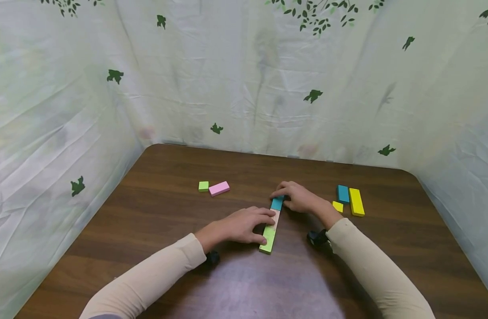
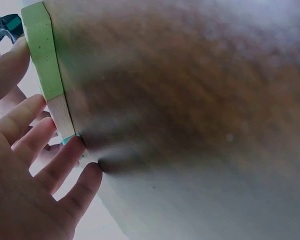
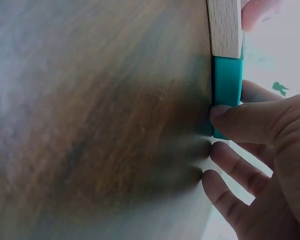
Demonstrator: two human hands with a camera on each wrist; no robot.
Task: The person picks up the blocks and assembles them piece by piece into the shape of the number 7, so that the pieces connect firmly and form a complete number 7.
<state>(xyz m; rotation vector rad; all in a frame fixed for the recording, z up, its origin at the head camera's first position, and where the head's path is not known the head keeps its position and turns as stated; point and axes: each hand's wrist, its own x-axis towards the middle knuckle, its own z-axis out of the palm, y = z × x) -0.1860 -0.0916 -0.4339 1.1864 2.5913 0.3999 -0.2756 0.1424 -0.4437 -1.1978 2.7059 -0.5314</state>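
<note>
A 3-block row lies on the wooden tabletop [image 1: 148,266], set end to end and slanting from about 7 to 1 o'clock: lime-green block [image 1: 269,239] nearest the person, pale wooden block [image 1: 274,221] at the middle, teal block [image 1: 277,203] at the far end. At the row's 1 o'clock end, the right hand [image 1: 300,198] pinches the teal block between thumb and fingers. The left hand [image 1: 245,225], on the row's 9 o'clock side, is loosely spread, its thumb at the lime-green block and fingertips by the pale wooden block; how firmly it presses, I cannot tell.

Both wrist views show wood grain on the pale wooden block's side, unclear from the head. Only the head view shows 5 loose blocks: small lime block [image 1: 203,186] and pink block [image 1: 219,188] towards 10 o'clock; blue block [image 1: 342,194], small yellow block [image 1: 338,206] and long yellow block [image 1: 357,202] between 2 and 3 o'clock.
</note>
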